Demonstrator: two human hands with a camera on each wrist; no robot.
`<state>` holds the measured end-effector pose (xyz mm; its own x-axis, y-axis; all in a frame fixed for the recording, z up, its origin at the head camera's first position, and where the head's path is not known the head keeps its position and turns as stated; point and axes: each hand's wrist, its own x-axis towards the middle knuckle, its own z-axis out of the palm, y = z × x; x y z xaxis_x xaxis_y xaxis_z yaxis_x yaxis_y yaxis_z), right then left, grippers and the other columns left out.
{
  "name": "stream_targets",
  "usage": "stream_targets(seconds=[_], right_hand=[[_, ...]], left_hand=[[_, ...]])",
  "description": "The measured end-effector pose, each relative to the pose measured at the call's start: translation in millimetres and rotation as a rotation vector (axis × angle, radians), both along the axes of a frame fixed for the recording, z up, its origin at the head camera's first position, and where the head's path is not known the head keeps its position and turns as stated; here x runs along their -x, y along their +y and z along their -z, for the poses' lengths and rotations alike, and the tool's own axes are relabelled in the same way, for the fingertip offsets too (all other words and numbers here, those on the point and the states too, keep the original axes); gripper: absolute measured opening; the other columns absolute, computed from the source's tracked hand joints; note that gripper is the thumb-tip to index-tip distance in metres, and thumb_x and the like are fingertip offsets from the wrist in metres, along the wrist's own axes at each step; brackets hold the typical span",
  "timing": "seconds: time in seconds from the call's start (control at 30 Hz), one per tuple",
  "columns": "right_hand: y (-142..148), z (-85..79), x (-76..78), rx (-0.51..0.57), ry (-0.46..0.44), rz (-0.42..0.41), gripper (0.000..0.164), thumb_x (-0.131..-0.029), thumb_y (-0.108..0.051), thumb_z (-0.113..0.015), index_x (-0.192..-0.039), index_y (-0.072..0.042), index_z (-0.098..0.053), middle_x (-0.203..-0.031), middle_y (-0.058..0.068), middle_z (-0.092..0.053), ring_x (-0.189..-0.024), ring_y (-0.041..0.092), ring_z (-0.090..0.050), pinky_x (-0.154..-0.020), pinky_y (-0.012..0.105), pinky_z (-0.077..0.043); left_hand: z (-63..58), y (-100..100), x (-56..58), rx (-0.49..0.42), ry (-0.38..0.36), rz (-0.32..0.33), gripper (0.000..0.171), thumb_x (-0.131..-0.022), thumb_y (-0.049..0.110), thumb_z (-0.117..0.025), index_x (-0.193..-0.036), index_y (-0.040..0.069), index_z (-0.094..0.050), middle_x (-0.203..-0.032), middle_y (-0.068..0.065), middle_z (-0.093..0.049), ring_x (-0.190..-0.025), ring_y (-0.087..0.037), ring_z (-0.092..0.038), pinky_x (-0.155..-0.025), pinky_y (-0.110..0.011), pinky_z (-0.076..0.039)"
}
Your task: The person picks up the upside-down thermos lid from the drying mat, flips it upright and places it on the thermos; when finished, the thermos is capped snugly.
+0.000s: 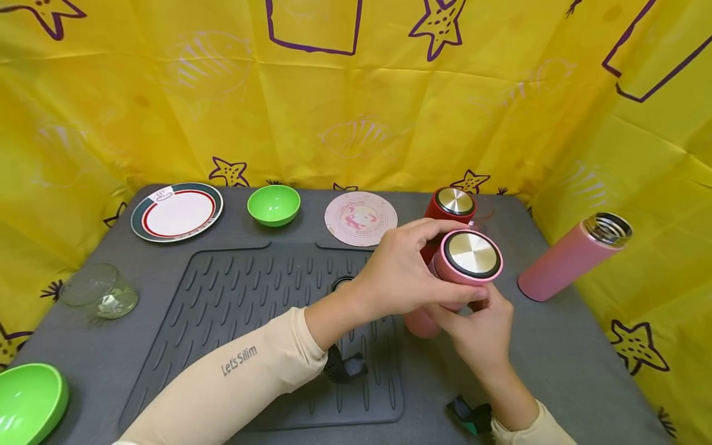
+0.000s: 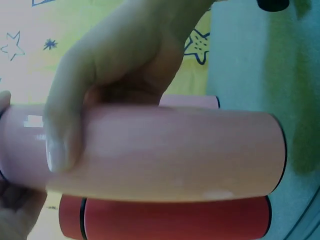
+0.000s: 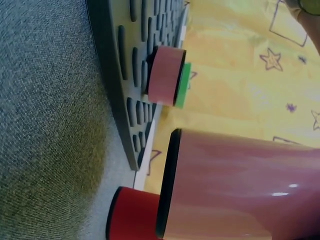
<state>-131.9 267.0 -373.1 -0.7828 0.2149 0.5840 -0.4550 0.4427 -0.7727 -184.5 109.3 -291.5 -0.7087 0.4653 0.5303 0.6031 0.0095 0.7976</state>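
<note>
A pink thermos (image 2: 175, 155) stands nearly upright between both hands, in front of a red thermos (image 1: 453, 204). My left hand (image 1: 397, 269) holds its pink cap (image 1: 473, 253) from the left, with fingers behind and thumb in front; the cap has a brushed-metal top. Lower down, my right hand (image 1: 481, 334) grips the body, its thumb lying across it in the left wrist view. To the right, a second pink thermos (image 1: 573, 259) stands uncapped, its steel mouth showing. A loose pink cap (image 3: 167, 76) sits on the grey drying mat (image 1: 233, 296), mostly behind my left forearm in the head view.
Along the back are a rimmed plate (image 1: 178, 213), a green bowl (image 1: 274, 207) and a pink round mat (image 1: 361, 217). A clear glass (image 1: 114, 300) and another green bowl (image 1: 30, 402) are at the left. Yellow patterned cloth (image 1: 356, 93) walls the table.
</note>
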Motion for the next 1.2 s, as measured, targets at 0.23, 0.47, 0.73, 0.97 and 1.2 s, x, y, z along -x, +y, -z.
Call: stream_targets(seconds=[0.23,0.47,0.73,0.97,1.2], right_hand=[[1,1.5,-0.8,0.057,-0.072,-0.042,0.055,-0.056,0.006,-0.09,-0.106,-0.003,-0.07,-0.092,0.0,-0.07,-0.076,0.011,-0.062,-0.064,0.019,-0.049],[-2,1.5,-0.2,-0.012,0.008,0.013,0.051,-0.058,0.006,-0.088,-0.105,0.001,-0.069,-0.089,-0.002,-0.068,-0.076,0.007,-0.06,-0.066,0.017,-0.048],[-8,0.9,-0.8,0.003,0.039,0.037,0.044,-0.058,0.011,-0.082,-0.1,0.004,-0.069,-0.087,0.002,-0.069,-0.073,0.006,-0.064,-0.066,0.016,-0.051],[-8,-1.2,-5.1,0.052,-0.005,-0.013,0.051,-0.056,0.008,-0.087,-0.103,0.002,-0.069,-0.091,0.002,-0.07,-0.074,0.01,-0.063,-0.065,0.017,-0.05],[-10,-3.3,-9.2,-0.014,0.007,0.008,0.057,-0.051,0.003,-0.09,-0.105,0.0,-0.07,-0.091,0.001,-0.07,-0.075,0.008,-0.06,-0.065,0.016,-0.047]], left_hand=[[0.2,-4,8.2,-0.023,-0.168,0.19,0.068,-0.069,0.012,-0.089,-0.13,0.008,-0.059,-0.111,0.001,-0.065,-0.099,-0.008,-0.061,-0.085,-0.027,-0.053],[1.3,5,-4.2,0.054,-0.049,-0.011,0.082,-0.065,0.029,-0.092,-0.131,0.01,-0.047,-0.121,0.003,-0.052,-0.104,-0.004,-0.052,-0.088,-0.019,-0.047],[4.8,9,-10.8,0.033,0.004,-0.194,0.068,-0.062,0.032,-0.093,-0.118,0.013,-0.06,-0.11,0.006,-0.06,-0.099,-0.003,-0.055,-0.082,-0.016,-0.049],[1.0,3,-7.1,-0.047,-0.006,-0.037,0.064,-0.062,0.021,-0.094,-0.118,0.01,-0.065,-0.105,0.004,-0.067,-0.094,-0.001,-0.06,-0.08,-0.02,-0.052],[-2.6,-5,-3.7,-0.07,-0.012,0.081,0.063,-0.062,0.018,-0.094,-0.117,0.009,-0.066,-0.102,0.005,-0.068,-0.093,-0.002,-0.062,-0.08,-0.024,-0.054]])
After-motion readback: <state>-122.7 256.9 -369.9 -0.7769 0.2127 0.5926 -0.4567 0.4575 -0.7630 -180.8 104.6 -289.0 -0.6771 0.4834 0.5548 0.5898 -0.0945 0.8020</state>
